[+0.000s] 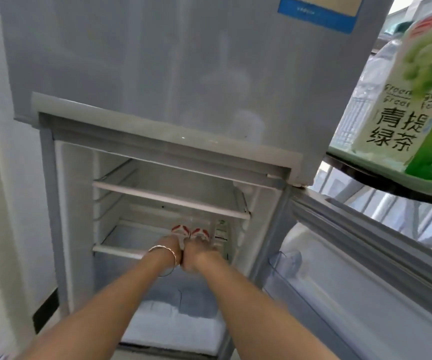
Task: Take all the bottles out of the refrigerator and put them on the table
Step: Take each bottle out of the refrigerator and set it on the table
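From the head camera, the refrigerator (157,74) stands with its lower door (365,268) swung open to the right and its upper door shut. Both bare arms reach side by side into the lower compartment, to the second shelf (121,249) down. The left hand (169,244), with a thin bangle (165,255) on its wrist, and the right hand (199,252) almost touch each other, and each is closed around the body of a bottle: a red-and-white labelled bottle (179,229) in the left, a matching second bottle (200,233) in the right. Just right of them on the same shelf stands another bottle (221,229), blurred. The shelf above (170,201) is bare. Right of the refrigerator, a green tea bottle (414,100) stands on a table (381,165), with a clear bottle (381,74) behind it.
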